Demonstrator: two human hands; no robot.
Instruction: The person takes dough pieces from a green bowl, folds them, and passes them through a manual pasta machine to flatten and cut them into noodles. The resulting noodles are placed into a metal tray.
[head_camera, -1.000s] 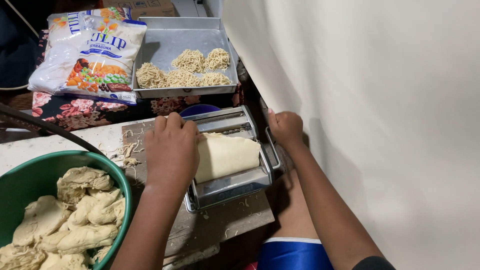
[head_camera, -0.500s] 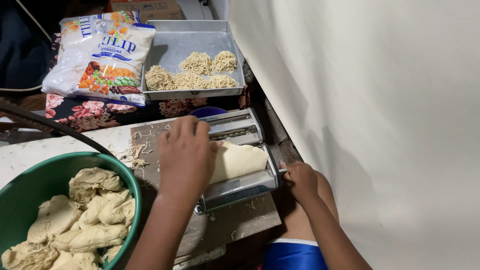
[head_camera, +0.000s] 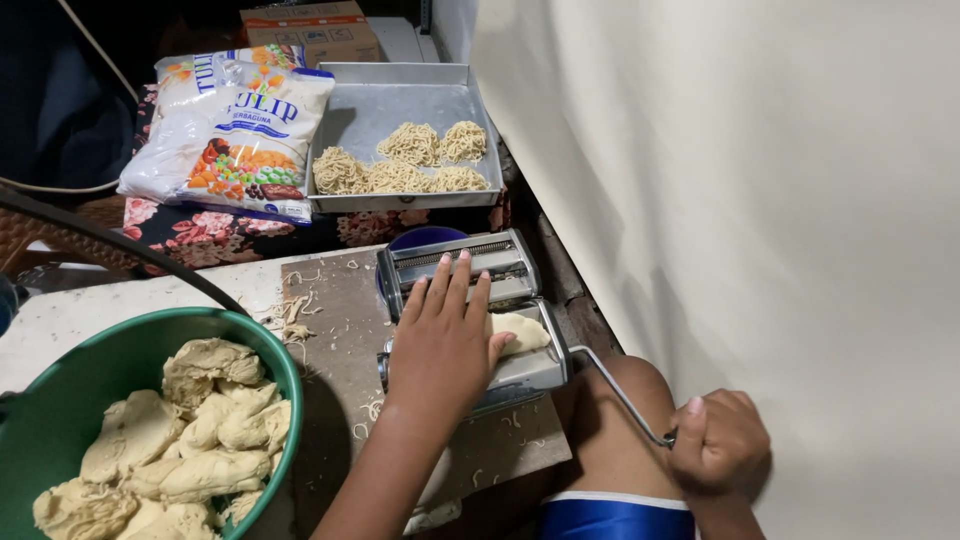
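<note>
Pressing down flat, the left hand (head_camera: 445, 345) lies palm-down over the metal pasta roller (head_camera: 470, 315), fingers spread and pointing to twelve o'clock, its thumb side touching the pale dough sheet (head_camera: 520, 332) that pokes out at three o'clock of the hand. Nothing is clasped there; the hand is open, resting on machine and dough alike. Down at five o'clock of the roller, the right hand (head_camera: 722, 445) is closed into a fist around the end of the crank handle (head_camera: 625, 398), the thin rod running up and to ten o'clock into the machine's side.

Good form here, by my reading, means an even turn of that crank while the flat hand steadies the body of the roller on the floured board (head_camera: 340, 350), so the machine does not walk. Fingertips should keep away from the slot where the dough goes in; they sit close to it. The dough wants guiding, not pushing, or it may bunch and tear.

Over at eight o'clock, the green bowl (head_camera: 60, 400) holds a heap of dough lumps (head_camera: 170, 430), just beside the board. Up at twelve o'clock sits a metal tray (head_camera: 400, 100) with small nests of cut noodles (head_camera: 405, 160), and at eleven o'clock a flour bag (head_camera: 235, 135) lies on a flowered cloth (head_camera: 220, 235). Scraps of dough dot the board near the bowl's rim. A pale wall (head_camera: 750, 200) fills everything from one to four o'clock.
</note>
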